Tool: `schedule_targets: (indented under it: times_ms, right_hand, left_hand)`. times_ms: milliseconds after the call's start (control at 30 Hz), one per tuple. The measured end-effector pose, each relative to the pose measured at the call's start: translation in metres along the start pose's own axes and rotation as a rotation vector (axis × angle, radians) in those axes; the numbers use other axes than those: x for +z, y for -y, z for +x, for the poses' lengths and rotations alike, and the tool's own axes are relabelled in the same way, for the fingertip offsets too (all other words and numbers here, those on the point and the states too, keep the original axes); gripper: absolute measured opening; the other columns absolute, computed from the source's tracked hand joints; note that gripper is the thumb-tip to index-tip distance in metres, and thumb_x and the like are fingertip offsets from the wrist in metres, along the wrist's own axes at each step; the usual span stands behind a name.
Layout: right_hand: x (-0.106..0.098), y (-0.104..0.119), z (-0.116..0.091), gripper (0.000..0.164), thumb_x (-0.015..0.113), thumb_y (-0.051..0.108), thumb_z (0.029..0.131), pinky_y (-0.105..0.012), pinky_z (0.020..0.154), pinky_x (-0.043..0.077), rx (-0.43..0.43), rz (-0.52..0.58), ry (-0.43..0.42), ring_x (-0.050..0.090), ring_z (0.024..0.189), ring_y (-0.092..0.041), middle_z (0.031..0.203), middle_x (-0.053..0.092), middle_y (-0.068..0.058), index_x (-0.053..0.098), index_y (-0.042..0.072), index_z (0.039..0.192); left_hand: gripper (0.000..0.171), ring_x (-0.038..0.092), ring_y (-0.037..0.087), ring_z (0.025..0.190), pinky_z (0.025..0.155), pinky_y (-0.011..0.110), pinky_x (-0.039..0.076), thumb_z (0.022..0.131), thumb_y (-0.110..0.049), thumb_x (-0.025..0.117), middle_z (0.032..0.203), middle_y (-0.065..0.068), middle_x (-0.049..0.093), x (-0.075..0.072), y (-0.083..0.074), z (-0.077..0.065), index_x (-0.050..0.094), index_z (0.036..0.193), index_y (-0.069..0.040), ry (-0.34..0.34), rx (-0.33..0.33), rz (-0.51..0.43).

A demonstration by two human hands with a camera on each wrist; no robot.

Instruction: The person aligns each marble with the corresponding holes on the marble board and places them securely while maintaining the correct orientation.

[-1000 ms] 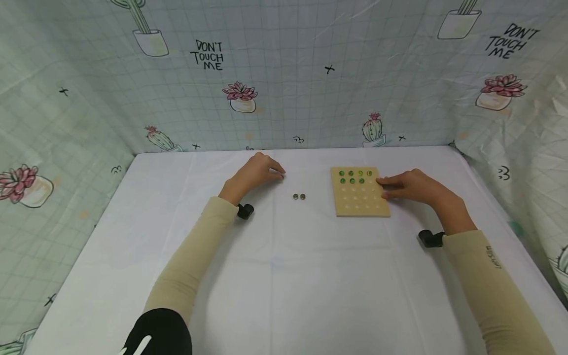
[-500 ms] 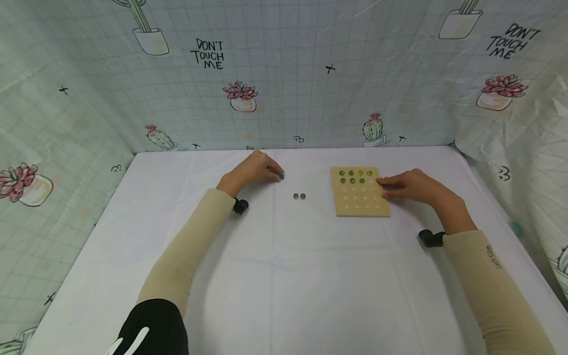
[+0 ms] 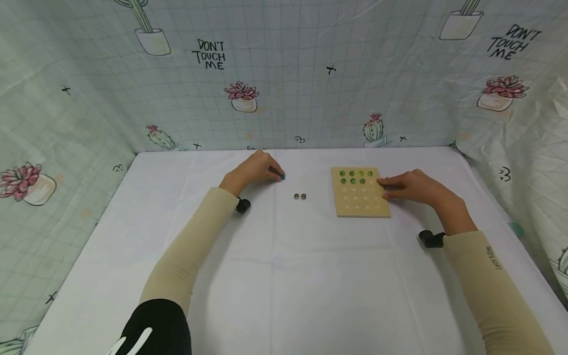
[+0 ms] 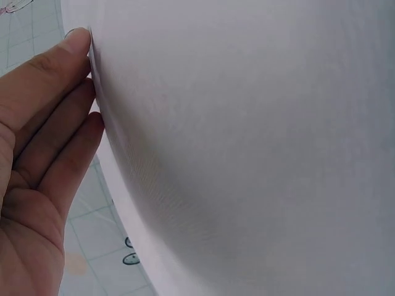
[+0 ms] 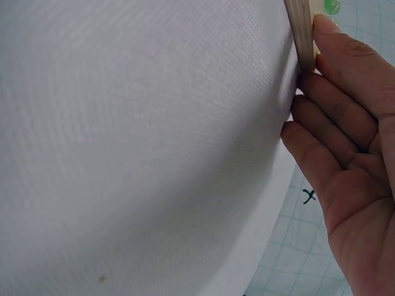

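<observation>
A gridded backdrop (image 3: 284, 103) printed with potted plants (image 3: 241, 92) and black lettering (image 3: 210, 55) hangs behind the white-covered table (image 3: 310, 291)

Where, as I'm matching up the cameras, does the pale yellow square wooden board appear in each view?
Head: board right of centre, a bare right hand at its right edge.
Left wrist: not in it.
Right wrist: top, right of centre, cut off by the frame edge.
Shared landmark: white cloth tabletop, in all three.
</observation>
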State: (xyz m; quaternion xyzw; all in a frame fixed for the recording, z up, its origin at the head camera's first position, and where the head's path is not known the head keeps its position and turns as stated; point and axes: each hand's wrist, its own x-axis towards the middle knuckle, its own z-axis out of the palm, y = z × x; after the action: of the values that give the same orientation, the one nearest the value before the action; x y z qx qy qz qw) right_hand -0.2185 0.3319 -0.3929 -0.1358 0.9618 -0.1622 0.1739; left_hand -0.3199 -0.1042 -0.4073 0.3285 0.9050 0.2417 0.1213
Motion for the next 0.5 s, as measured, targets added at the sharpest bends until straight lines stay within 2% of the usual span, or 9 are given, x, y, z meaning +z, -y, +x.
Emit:
schedule_targets:
  times_ms: [500]
  right_hand:
    - [-0.0002, -0.002, -0.0003, 0.059, 0.072, 0.042, 0.094, -0.065, 0.108, 0.038, -0.021, -0.005, -0.012, 0.044, 0.137, -0.048, 0.146, 0.051, -0.019, 0.056, 0.015, 0.145]
  left_hand:
    - [0.022, 0.07, 0.02, 0.109, 0.1, 0.034, 0.053, 0.088, -0.019, 0.082, 0.107, 0.004, 0.078, 0.0037, 0.0012, -0.0006, 0.081, 0.109, -0.011, -0.017, -0.044, -0.009]
